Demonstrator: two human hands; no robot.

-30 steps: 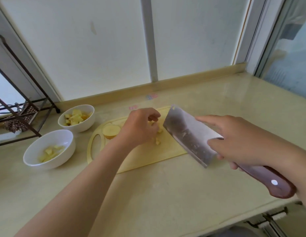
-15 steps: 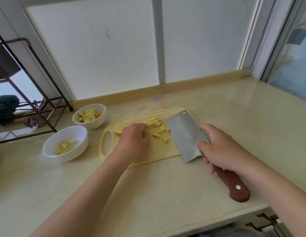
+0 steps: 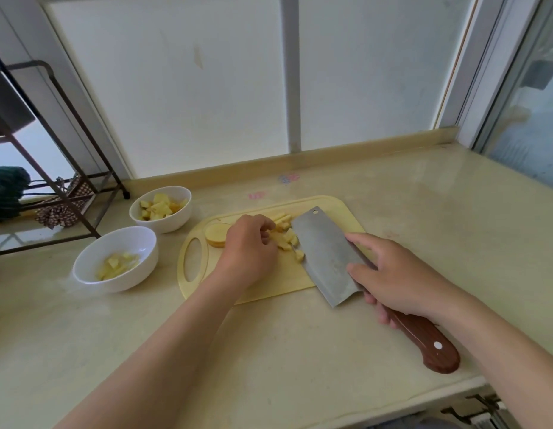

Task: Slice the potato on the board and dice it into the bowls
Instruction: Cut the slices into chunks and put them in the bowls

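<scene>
Counter [image 3: 300, 351] board [image 3: 269, 283]: potato dice [image 3: 285, 237] between left hand [image 3: 250, 249], cleaver [image 3: 324, 252].

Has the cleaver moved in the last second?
Yes: the cleaver has come down from above the cutting board to its right end, blade beside the diced potato.

the scene is lit brightly and evenly by daylight diffused through the frosted window panes [image 3: 207, 88] behind the counter [image 3: 423, 212]. only a faint, soft-edged shadow is cast beside the near bowl [image 3: 120, 284]. a pale sheen is seen on the counter's far right. straight frame lines are bowed outward by wide-angle distortion towards the edges, and fine detail is slightly smeared throughout.
</scene>
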